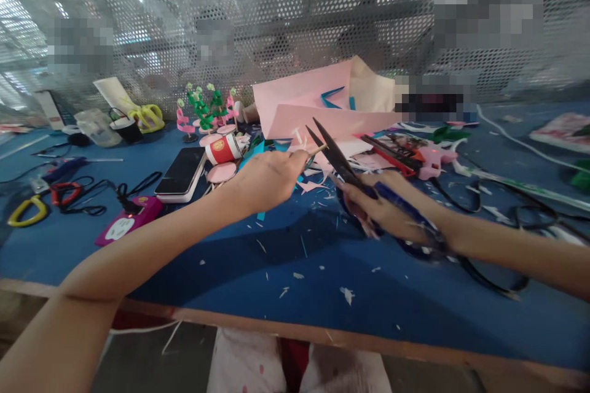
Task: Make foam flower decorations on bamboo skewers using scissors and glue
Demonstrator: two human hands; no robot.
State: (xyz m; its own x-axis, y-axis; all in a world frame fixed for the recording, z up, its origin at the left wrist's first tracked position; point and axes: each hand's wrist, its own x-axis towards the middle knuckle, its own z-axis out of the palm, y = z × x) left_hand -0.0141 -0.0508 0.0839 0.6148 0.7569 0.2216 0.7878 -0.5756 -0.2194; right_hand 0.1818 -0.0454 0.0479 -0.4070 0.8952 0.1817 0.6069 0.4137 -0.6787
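My left hand is closed on a thin light-brown stick, whose tip points toward the scissors. In my right hand is a pair of large scissors with dark blades and dark blue handles. The blades stand slightly apart, pointing up and to the left, near the tip of the stick. Whether a blade touches the stick I cannot tell. Beyond both hands lie large pink paper sheets with blue strips on them. Small paper scraps are scattered over the blue tabletop.
A phone, a red-and-white paper cup and a purple box lie left. Behind them stand green and pink spiral paper plants. A pink glue gun with black cable lies right. A perforated metal screen bounds the back.
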